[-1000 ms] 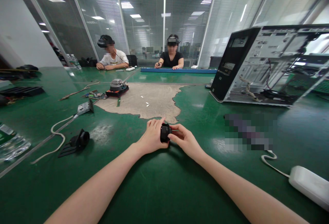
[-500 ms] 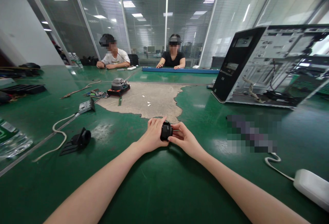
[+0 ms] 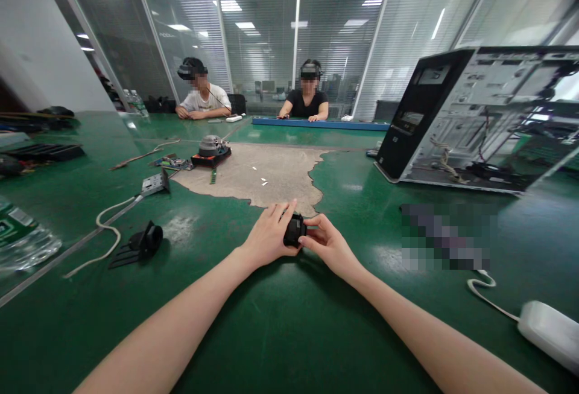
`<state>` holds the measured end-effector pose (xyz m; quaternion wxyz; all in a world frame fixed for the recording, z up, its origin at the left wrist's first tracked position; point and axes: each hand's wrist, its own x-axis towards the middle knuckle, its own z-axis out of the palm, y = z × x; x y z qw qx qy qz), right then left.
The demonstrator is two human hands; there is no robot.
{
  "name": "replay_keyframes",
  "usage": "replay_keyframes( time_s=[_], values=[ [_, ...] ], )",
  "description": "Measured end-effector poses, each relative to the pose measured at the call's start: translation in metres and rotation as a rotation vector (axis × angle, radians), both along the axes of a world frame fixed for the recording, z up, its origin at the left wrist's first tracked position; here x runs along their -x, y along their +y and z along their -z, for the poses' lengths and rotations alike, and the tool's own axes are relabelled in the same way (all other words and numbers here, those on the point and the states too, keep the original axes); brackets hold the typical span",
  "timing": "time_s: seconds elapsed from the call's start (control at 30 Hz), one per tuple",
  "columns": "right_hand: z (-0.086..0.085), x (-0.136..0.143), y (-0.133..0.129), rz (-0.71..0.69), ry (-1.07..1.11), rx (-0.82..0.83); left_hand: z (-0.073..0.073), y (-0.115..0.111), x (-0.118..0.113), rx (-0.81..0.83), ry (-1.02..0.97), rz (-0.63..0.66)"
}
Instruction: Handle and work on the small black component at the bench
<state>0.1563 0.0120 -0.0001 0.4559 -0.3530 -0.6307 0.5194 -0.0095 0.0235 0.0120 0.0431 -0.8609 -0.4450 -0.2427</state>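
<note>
Both hands meet at a small black part (image 3: 294, 230), squat and roughly cylindrical; its exact kind I cannot make out. My left hand (image 3: 271, 231) wraps around its left side, fingers lying over the top and far side. From the right, my right hand (image 3: 328, 239) pinches the part's edge between thumb and fingers. Some of the part is hidden behind the fingers. It is close above or on the green table (image 3: 280, 327); which one I cannot tell.
To the left lie a black bracket-like piece (image 3: 142, 243), a metal piece with cable (image 3: 155, 183), a bottle (image 3: 22, 234) and a heatsink with fan (image 3: 211, 149). An open computer case (image 3: 429, 122) stands right, near a white power bank-like box (image 3: 547, 330). Two people sit opposite.
The whole view has shifted slightly. My left fingers have straightened a little over the black part, and both hands keep hold of it.
</note>
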Motion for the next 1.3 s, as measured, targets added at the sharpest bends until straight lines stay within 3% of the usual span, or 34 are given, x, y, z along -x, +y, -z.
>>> replay_keyframes(
  time_s=[0.17, 0.33, 0.6, 1.0, 1.3],
  values=[
    [0.001, -0.001, -0.001, -0.012, -0.028, -0.050, 0.003, 0.001, 0.001, 0.112, -0.039, 0.047],
    [0.001, 0.001, -0.002, -0.029, -0.059, -0.091, -0.004, -0.003, 0.001, 0.168, -0.013, 0.076],
    [0.000, 0.002, -0.002, -0.005, -0.093, -0.129, -0.006, -0.002, -0.002, 0.183, 0.045, -0.006],
    [-0.001, 0.004, -0.001, 0.052, -0.088, -0.112, -0.001, 0.000, -0.002, 0.181, 0.017, -0.015],
    [-0.002, 0.003, -0.002, -0.027, -0.049, -0.069, -0.002, 0.000, -0.001, 0.170, 0.046, -0.021]
  ],
)
